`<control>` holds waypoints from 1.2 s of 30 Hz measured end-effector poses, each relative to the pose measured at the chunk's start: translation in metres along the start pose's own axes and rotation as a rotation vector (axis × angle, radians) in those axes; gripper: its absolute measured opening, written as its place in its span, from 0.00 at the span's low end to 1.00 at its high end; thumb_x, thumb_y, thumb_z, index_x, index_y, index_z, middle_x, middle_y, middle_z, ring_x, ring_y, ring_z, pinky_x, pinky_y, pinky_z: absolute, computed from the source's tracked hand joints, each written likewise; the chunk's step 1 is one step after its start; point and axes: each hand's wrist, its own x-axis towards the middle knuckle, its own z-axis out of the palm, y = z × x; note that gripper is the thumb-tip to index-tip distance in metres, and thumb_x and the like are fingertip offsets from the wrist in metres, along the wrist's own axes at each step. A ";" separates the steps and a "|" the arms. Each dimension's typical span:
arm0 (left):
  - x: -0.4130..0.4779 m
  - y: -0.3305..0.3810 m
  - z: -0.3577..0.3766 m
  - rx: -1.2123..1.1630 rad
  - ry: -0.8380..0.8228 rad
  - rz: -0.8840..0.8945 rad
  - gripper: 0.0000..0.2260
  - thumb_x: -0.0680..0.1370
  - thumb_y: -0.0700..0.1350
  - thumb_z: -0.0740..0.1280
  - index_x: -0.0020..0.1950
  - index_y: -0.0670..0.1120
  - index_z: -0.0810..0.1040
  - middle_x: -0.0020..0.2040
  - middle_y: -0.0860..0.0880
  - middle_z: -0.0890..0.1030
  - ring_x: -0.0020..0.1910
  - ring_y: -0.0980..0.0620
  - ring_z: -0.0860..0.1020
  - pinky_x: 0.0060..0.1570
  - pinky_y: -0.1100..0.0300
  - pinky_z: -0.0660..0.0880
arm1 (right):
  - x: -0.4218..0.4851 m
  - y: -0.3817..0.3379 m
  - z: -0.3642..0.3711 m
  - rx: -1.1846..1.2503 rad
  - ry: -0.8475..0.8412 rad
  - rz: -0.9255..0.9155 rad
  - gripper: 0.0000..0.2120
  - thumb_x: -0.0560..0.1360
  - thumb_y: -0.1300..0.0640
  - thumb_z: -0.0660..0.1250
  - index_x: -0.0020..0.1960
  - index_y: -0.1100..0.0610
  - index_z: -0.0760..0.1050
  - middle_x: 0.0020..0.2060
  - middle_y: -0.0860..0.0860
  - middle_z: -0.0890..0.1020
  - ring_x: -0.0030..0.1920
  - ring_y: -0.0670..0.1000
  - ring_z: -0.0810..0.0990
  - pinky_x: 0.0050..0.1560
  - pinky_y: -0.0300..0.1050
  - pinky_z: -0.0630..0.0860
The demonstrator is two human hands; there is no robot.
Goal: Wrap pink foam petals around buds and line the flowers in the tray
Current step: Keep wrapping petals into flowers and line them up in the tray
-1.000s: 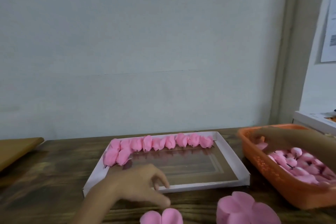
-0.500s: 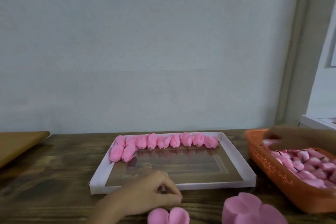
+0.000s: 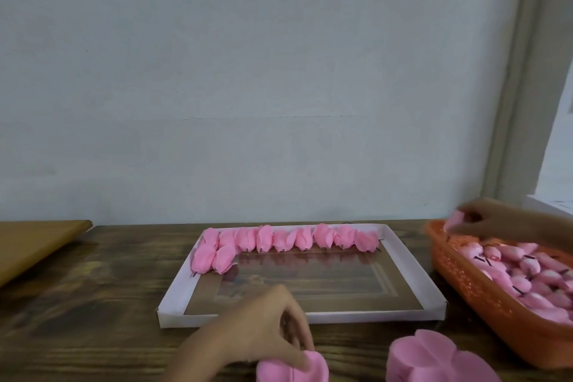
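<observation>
A white cardboard tray [image 3: 400, 260] lies on the wooden table. Several finished pink flowers [image 3: 288, 237] stand in a row along its far edge, with two more at the left end. My left hand [image 3: 266, 329] pinches a pink foam petal piece [image 3: 291, 370] at the table's near edge. To its right sits a stack of pink foam petals [image 3: 434, 360]. My right hand [image 3: 490, 220] holds a pink bud [image 3: 454, 219] above the far end of the orange basket [image 3: 483, 295], which is full of pink buds [image 3: 527, 270] on dark stems.
A tan board [image 3: 34, 242] lies at the left edge of the table. A pale wall rises right behind the table. A white ledge [image 3: 548, 205] stands at the far right behind the basket.
My left hand slid down from the tray's front rim and took hold of the petal piece. My right hand rose out of the basket with a bud between its fingers.
</observation>
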 end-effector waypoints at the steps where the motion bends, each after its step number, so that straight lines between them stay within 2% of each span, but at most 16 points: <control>1: 0.001 0.000 -0.001 0.023 0.012 -0.007 0.07 0.70 0.53 0.80 0.45 0.54 0.88 0.34 0.60 0.84 0.34 0.66 0.78 0.34 0.71 0.69 | 0.004 -0.007 -0.001 0.045 0.063 0.012 0.11 0.78 0.52 0.74 0.44 0.60 0.84 0.33 0.52 0.81 0.34 0.50 0.79 0.34 0.43 0.77; 4: 0.001 0.001 0.001 0.105 0.059 -0.036 0.07 0.69 0.54 0.80 0.44 0.55 0.88 0.33 0.60 0.84 0.35 0.66 0.80 0.34 0.74 0.68 | 0.015 -0.030 0.000 0.123 0.167 0.078 0.11 0.80 0.54 0.72 0.45 0.62 0.83 0.39 0.54 0.85 0.33 0.51 0.82 0.31 0.43 0.78; 7: 0.000 0.000 0.000 0.127 0.087 -0.049 0.05 0.70 0.54 0.80 0.38 0.55 0.86 0.32 0.64 0.82 0.35 0.66 0.80 0.34 0.76 0.67 | 0.018 -0.042 0.000 -0.033 0.127 0.164 0.09 0.78 0.57 0.73 0.45 0.63 0.82 0.37 0.54 0.88 0.33 0.55 0.87 0.30 0.44 0.79; 10: -0.004 -0.001 -0.003 0.101 0.104 -0.033 0.08 0.72 0.55 0.77 0.35 0.59 0.82 0.35 0.65 0.82 0.38 0.68 0.79 0.42 0.78 0.67 | 0.016 -0.052 0.004 -0.004 0.173 0.201 0.07 0.78 0.60 0.72 0.45 0.64 0.80 0.36 0.55 0.87 0.35 0.60 0.87 0.30 0.45 0.79; 13: -0.001 -0.010 -0.006 -0.278 0.226 -0.053 0.09 0.76 0.45 0.74 0.39 0.56 0.80 0.37 0.57 0.83 0.38 0.65 0.79 0.43 0.74 0.71 | 0.012 -0.081 0.016 0.223 0.281 0.092 0.08 0.79 0.56 0.73 0.48 0.62 0.78 0.40 0.58 0.87 0.35 0.56 0.85 0.34 0.47 0.81; 15: 0.006 -0.020 -0.009 -0.600 0.378 -0.147 0.08 0.80 0.44 0.70 0.42 0.53 0.80 0.44 0.49 0.86 0.47 0.53 0.85 0.53 0.62 0.79 | 0.003 -0.113 0.028 0.446 0.283 -0.040 0.10 0.79 0.53 0.73 0.50 0.61 0.81 0.42 0.57 0.87 0.38 0.53 0.85 0.38 0.45 0.83; 17: 0.016 -0.032 -0.010 -0.897 0.490 -0.224 0.03 0.83 0.43 0.67 0.53 0.48 0.80 0.52 0.43 0.88 0.53 0.42 0.87 0.56 0.47 0.82 | -0.011 -0.152 0.044 0.642 0.241 -0.177 0.11 0.79 0.50 0.73 0.52 0.58 0.83 0.46 0.56 0.88 0.42 0.52 0.87 0.42 0.42 0.84; 18: 0.021 -0.037 -0.011 -0.968 0.563 -0.264 0.05 0.83 0.44 0.67 0.57 0.47 0.80 0.53 0.43 0.88 0.54 0.40 0.86 0.57 0.43 0.82 | -0.018 -0.171 0.055 0.708 0.213 -0.231 0.11 0.79 0.49 0.73 0.52 0.56 0.83 0.47 0.55 0.88 0.44 0.51 0.87 0.43 0.41 0.84; 21: 0.032 -0.049 -0.013 -0.958 0.753 -0.338 0.06 0.80 0.46 0.71 0.55 0.47 0.82 0.49 0.47 0.89 0.52 0.43 0.87 0.58 0.41 0.82 | -0.027 -0.219 0.102 0.796 0.147 -0.300 0.11 0.79 0.50 0.72 0.53 0.58 0.80 0.50 0.52 0.88 0.48 0.51 0.87 0.46 0.44 0.84; 24: 0.039 -0.056 -0.007 -0.965 0.829 -0.344 0.05 0.80 0.45 0.73 0.52 0.45 0.82 0.47 0.45 0.88 0.51 0.41 0.86 0.54 0.39 0.82 | -0.024 -0.248 0.151 0.864 0.127 -0.238 0.11 0.79 0.52 0.71 0.53 0.60 0.79 0.48 0.50 0.89 0.47 0.51 0.88 0.44 0.44 0.82; 26: 0.040 -0.061 -0.002 -0.958 0.850 -0.320 0.06 0.80 0.47 0.74 0.50 0.45 0.82 0.48 0.44 0.88 0.52 0.40 0.86 0.52 0.40 0.83 | -0.019 -0.256 0.173 0.863 0.117 -0.204 0.10 0.80 0.50 0.71 0.53 0.58 0.80 0.45 0.49 0.89 0.47 0.50 0.88 0.43 0.44 0.82; 28: 0.039 -0.065 -0.001 -0.959 0.862 -0.292 0.08 0.79 0.49 0.75 0.49 0.45 0.82 0.48 0.43 0.88 0.52 0.40 0.86 0.49 0.46 0.84 | -0.015 -0.260 0.187 0.801 0.103 -0.191 0.10 0.81 0.50 0.70 0.51 0.57 0.80 0.45 0.50 0.87 0.48 0.50 0.86 0.46 0.47 0.84; 30: 0.039 -0.069 -0.002 -1.006 0.846 -0.247 0.10 0.79 0.48 0.76 0.51 0.43 0.81 0.51 0.42 0.88 0.55 0.41 0.86 0.55 0.42 0.84 | -0.012 -0.259 0.196 0.764 0.097 -0.152 0.13 0.81 0.49 0.69 0.52 0.60 0.78 0.49 0.55 0.86 0.49 0.52 0.85 0.51 0.49 0.81; 32: 0.040 -0.074 -0.002 -1.089 0.842 -0.199 0.11 0.79 0.45 0.75 0.54 0.40 0.79 0.55 0.39 0.86 0.59 0.39 0.84 0.61 0.35 0.80 | -0.011 -0.256 0.200 0.835 0.056 -0.087 0.16 0.82 0.47 0.68 0.56 0.61 0.78 0.53 0.57 0.85 0.53 0.54 0.86 0.56 0.50 0.82; 33: 0.040 -0.076 -0.003 -1.116 0.852 -0.181 0.11 0.80 0.44 0.74 0.54 0.39 0.78 0.56 0.38 0.86 0.59 0.38 0.84 0.62 0.35 0.79 | -0.011 -0.255 0.201 0.881 0.004 -0.060 0.17 0.82 0.45 0.67 0.58 0.60 0.78 0.55 0.56 0.85 0.55 0.54 0.86 0.58 0.52 0.82; 36: 0.039 -0.078 -0.003 -1.175 0.869 -0.121 0.09 0.80 0.43 0.72 0.52 0.39 0.76 0.57 0.37 0.85 0.57 0.39 0.85 0.56 0.44 0.82 | -0.012 -0.250 0.202 0.952 -0.102 -0.018 0.19 0.83 0.44 0.65 0.62 0.58 0.79 0.55 0.54 0.87 0.56 0.54 0.86 0.62 0.58 0.82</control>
